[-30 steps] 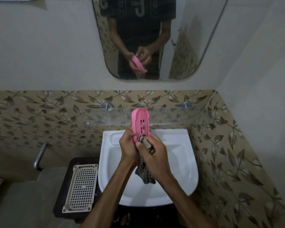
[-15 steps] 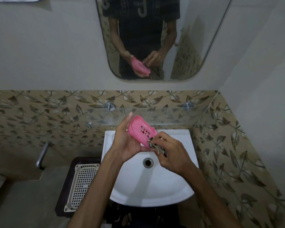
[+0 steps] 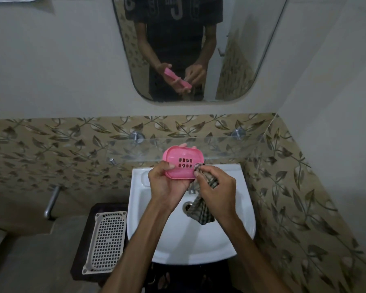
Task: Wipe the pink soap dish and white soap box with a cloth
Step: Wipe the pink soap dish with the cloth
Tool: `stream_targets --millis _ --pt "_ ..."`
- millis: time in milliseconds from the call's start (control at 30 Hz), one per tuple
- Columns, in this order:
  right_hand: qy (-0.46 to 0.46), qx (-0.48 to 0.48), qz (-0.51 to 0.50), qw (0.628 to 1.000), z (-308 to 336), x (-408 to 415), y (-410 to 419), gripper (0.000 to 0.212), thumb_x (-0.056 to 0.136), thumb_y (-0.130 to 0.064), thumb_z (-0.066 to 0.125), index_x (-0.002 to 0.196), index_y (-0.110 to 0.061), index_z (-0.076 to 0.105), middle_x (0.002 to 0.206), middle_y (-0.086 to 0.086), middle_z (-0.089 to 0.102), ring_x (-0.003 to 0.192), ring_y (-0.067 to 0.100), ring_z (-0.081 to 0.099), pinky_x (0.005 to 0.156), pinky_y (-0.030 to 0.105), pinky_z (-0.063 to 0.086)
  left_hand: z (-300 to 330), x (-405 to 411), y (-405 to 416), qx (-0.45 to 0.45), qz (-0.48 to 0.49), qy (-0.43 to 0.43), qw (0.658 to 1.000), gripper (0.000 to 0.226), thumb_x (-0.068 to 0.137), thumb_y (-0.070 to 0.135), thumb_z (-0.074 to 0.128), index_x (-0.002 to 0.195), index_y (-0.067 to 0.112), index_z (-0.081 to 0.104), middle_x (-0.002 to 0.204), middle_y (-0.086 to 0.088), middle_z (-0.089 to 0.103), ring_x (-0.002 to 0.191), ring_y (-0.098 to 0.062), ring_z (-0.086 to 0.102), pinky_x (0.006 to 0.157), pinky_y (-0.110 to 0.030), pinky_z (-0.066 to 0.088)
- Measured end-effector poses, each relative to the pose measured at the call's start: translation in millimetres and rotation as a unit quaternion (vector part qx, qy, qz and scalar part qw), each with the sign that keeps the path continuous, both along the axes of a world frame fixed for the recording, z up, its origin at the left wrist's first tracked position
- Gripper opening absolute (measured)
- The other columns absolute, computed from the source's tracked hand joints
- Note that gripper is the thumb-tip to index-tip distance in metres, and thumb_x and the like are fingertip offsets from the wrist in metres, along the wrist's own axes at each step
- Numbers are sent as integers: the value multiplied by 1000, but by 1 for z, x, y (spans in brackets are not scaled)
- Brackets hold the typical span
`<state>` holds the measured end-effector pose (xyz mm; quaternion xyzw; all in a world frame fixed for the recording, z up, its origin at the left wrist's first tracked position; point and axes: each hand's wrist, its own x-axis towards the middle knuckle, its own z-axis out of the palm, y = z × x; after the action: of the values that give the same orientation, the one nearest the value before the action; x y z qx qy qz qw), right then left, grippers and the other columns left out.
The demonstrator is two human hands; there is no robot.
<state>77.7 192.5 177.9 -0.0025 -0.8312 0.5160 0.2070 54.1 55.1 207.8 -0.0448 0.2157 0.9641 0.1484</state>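
Pink soap dish (image 3: 183, 162) sits gripped in the left hand (image 3: 167, 185); the right hand (image 3: 215, 187) pinches a checked cloth (image 3: 201, 208) against it.

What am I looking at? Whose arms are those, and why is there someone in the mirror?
There's no machine here. A person wears a camera on their head, so you see their own arms from above. The mirror shows that same person. The left hand holds the pink soap dish over the white sink. The right hand pinches a checked cloth against the dish's edge to wipe it. The white soap box, full of holes, waits on a dark stand beside the sink.
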Motion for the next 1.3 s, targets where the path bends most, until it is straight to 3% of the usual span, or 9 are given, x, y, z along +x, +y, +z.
stream_targets --millis 200,300,433,600,800,900,1033,1167,1300 --pt "5 8 10 1000 5 0 -14 19 84 -6 84 101 -14 81 99 -5 77 91 -2 70 82 12 56 -3 1 -1 9 28 11 1000 77 64 15 59 139 3 53 137 -25 50 124 -40 39 105 -46 30" --pt "-9 -14 -37 999 7 -1 -15 19 84 -5 82 101 -14 81 99 -4 78 90 2 71 83 23 60 -3 2 1 9 38 26 999 82 60 14 66 140 3 52 139 -26 48 125 -41 40 103 -46 33" --pt "10 26 20 999 10 4 -26 20 83 -6 82 100 -17 81 97 -5 78 89 1 70 80 15 57 -2 1 1 -4 47 24 999 86 56 16 72 140 4 52 137 -25 50 120 -38 45 106 -46 34" --pt "-8 -8 -5 1000 10 3 -27 16 85 -8 83 100 -13 81 98 -4 78 90 0 70 82 22 60 -1 0 3 -6 55 44 998 86 54 16 74 136 3 55 138 -26 51 123 -40 45 106 -48 35" --pt "-17 -35 -36 999 8 3 -27 17 87 -8 81 103 -15 80 100 -4 78 91 -2 70 83 19 60 -6 2 8 -20 61 36 997 68 70 10 49 138 2 53 138 -25 52 122 -40 44 103 -46 37" --pt "15 12 19 1000 9 9 -33 22 83 -5 82 102 -15 81 100 -4 79 91 2 71 85 13 56 -8 1 7 -28 74 17 997 66 75 13 41 139 2 53 135 -24 57 116 -37 53 105 -47 38" --pt "-15 -11 -45 999 6 2 -23 15 89 -10 80 104 -13 80 102 -2 78 93 7 71 85 30 61 -6 3 5 -15 75 27 997 72 66 15 59 137 3 54 131 -22 57 113 -36 52 92 -42 41" --pt "12 56 16 998 6 6 -24 15 89 -10 79 104 -13 79 102 0 75 92 11 71 83 30 61 -7 4 3 -17 77 26 997 86 58 19 74 140 3 52 137 -25 53 120 -39 47 106 -49 33" --pt "-23 4 -31 999 4 4 -26 15 87 -8 79 100 -15 79 99 -3 74 90 7 69 83 32 61 -8 5 4 -14 82 27 996 84 61 20 76 139 2 53 135 -24 55 120 -39 48 105 -48 35"
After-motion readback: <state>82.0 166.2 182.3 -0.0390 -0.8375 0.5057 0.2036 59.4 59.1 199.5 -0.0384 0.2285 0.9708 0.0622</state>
